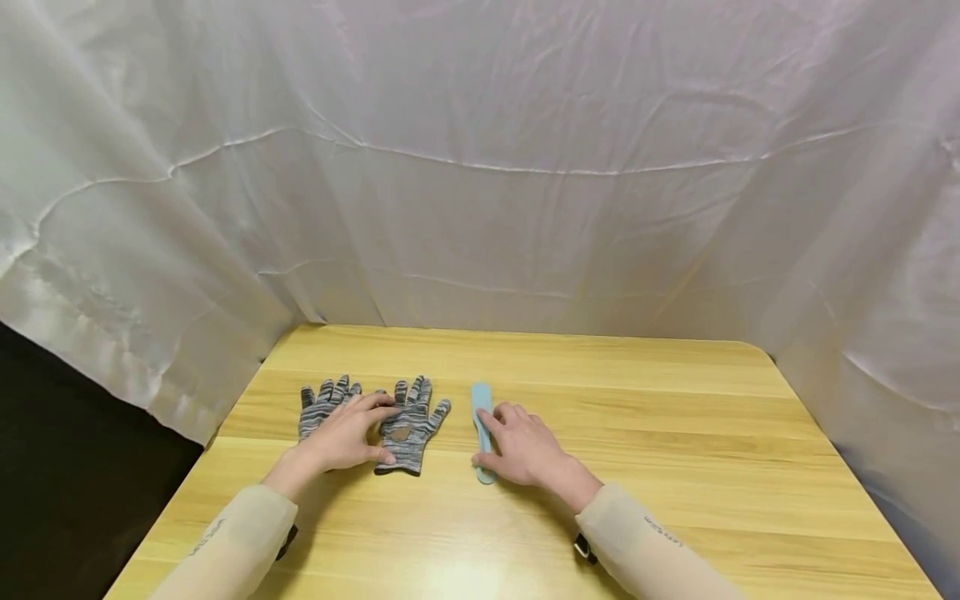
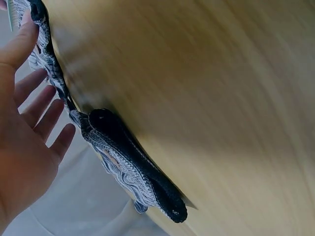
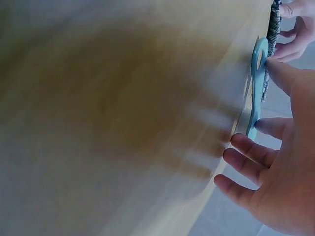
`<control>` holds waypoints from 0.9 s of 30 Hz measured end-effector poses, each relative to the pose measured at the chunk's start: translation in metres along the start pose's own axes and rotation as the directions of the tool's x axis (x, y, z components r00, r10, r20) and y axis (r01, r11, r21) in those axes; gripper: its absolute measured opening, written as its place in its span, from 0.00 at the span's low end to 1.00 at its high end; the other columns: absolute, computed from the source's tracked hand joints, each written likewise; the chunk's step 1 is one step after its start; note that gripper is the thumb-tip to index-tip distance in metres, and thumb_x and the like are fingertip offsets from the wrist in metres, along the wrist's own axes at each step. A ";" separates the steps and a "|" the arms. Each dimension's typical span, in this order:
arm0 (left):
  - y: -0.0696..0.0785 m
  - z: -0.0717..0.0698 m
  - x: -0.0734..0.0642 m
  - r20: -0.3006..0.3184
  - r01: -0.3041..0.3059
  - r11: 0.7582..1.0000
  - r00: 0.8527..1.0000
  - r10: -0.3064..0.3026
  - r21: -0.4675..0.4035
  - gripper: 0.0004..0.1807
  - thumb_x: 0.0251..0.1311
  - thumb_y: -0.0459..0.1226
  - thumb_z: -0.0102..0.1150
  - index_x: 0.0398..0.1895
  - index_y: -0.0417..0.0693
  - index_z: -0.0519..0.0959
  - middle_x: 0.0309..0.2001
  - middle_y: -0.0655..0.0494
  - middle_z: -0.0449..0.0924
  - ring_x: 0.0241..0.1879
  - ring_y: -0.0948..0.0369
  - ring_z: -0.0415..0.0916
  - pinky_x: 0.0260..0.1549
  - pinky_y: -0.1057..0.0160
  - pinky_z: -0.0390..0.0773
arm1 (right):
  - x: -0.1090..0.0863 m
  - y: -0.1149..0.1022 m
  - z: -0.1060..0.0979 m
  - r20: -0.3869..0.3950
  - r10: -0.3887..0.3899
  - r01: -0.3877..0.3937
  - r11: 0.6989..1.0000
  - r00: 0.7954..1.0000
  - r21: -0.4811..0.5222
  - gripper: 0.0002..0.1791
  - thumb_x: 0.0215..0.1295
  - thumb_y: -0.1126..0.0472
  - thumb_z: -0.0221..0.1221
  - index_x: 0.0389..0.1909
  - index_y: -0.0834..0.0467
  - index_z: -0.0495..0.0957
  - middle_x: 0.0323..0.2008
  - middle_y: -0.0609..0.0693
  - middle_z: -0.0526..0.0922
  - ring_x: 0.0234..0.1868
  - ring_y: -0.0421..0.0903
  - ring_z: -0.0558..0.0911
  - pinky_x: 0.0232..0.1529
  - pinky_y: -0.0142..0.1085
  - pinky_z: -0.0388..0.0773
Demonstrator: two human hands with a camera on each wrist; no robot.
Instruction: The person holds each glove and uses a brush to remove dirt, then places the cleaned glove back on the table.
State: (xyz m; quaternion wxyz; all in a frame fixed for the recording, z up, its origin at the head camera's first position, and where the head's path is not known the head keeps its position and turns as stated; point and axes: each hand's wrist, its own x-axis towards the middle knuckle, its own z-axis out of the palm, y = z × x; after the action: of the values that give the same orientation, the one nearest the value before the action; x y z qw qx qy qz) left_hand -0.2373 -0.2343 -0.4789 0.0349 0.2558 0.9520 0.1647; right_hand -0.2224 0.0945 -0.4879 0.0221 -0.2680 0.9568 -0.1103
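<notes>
Two grey-and-black striped knit gloves lie side by side on the wooden table. My left hand (image 1: 348, 433) is over them, partly covering the left glove (image 1: 322, 408); its thumb is at the cuff of the right glove (image 1: 411, 421), which has a brown patch. The left wrist view shows the left hand (image 2: 29, 128) with fingers apart beside the dark cuffs. A light blue flat tool (image 1: 482, 396), shoehorn-like with a looped handle, lies right of the gloves. My right hand (image 1: 521, 446) touches it with thumb and index fingertip, the other fingers extended in the right wrist view.
The wooden table (image 1: 637, 417) extends to the right and in front of the hands. A pale satin curtain (image 1: 480, 233) hangs behind it and along both sides. A dark area (image 1: 67, 467) lies beyond the table's left edge.
</notes>
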 end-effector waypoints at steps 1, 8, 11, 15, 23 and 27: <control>0.000 0.000 0.000 -0.003 -0.001 1.000 1.000 0.001 -0.006 0.47 0.50 0.55 0.77 0.71 0.42 0.75 0.73 0.42 0.69 0.73 0.35 0.61 0.72 0.27 0.53 | 0.000 0.000 0.000 0.000 0.000 0.000 1.000 1.000 0.001 0.44 0.70 0.35 0.61 0.78 0.56 0.65 0.60 0.56 0.75 0.56 0.52 0.74 0.55 0.49 0.78; 0.004 0.001 0.000 -0.011 0.025 0.996 1.000 -0.026 -0.087 0.43 0.50 0.49 0.80 0.69 0.41 0.76 0.67 0.42 0.69 0.65 0.42 0.68 0.63 0.37 0.73 | 0.000 0.001 0.000 0.010 0.018 -0.018 1.000 1.000 0.022 0.42 0.70 0.38 0.63 0.78 0.55 0.66 0.57 0.54 0.74 0.51 0.49 0.71 0.47 0.44 0.74; 0.005 0.001 0.000 0.018 0.077 0.990 0.997 -0.075 -0.118 0.44 0.50 0.48 0.80 0.70 0.43 0.76 0.61 0.44 0.68 0.59 0.47 0.69 0.56 0.43 0.77 | -0.001 0.002 0.000 0.015 0.024 -0.024 0.999 1.000 0.031 0.43 0.70 0.38 0.63 0.78 0.55 0.65 0.55 0.53 0.73 0.49 0.48 0.69 0.44 0.41 0.72; 0.006 0.001 0.000 0.073 0.144 0.979 0.988 -0.134 -0.146 0.45 0.50 0.49 0.80 0.72 0.46 0.74 0.57 0.45 0.68 0.51 0.52 0.72 0.49 0.48 0.80 | -0.001 0.004 0.000 0.017 0.021 -0.021 0.999 1.000 0.034 0.43 0.70 0.39 0.63 0.78 0.54 0.65 0.52 0.52 0.72 0.46 0.47 0.67 0.42 0.39 0.69; 0.007 0.000 0.002 0.115 0.196 0.958 0.978 -0.175 -0.208 0.44 0.50 0.45 0.80 0.72 0.45 0.74 0.48 0.48 0.66 0.40 0.57 0.70 0.39 0.57 0.76 | -0.002 0.006 -0.002 0.030 0.024 -0.026 0.998 0.999 0.059 0.42 0.69 0.40 0.64 0.79 0.54 0.65 0.42 0.48 0.68 0.39 0.45 0.63 0.35 0.36 0.63; 0.008 0.001 0.004 0.118 0.202 0.950 0.977 -0.178 -0.239 0.44 0.49 0.42 0.81 0.72 0.44 0.74 0.50 0.47 0.69 0.49 0.53 0.75 0.47 0.51 0.81 | -0.002 0.007 -0.003 0.034 0.023 -0.025 0.998 0.999 0.063 0.42 0.69 0.40 0.64 0.79 0.54 0.65 0.40 0.48 0.68 0.37 0.45 0.63 0.34 0.35 0.62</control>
State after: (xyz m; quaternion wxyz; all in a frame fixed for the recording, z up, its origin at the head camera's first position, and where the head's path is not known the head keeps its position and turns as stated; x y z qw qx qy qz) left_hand -0.2367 -0.2261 -0.4770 0.1275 0.1639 0.9412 0.2665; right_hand -0.2246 0.1015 -0.4870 0.0476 -0.2575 0.9555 -0.1357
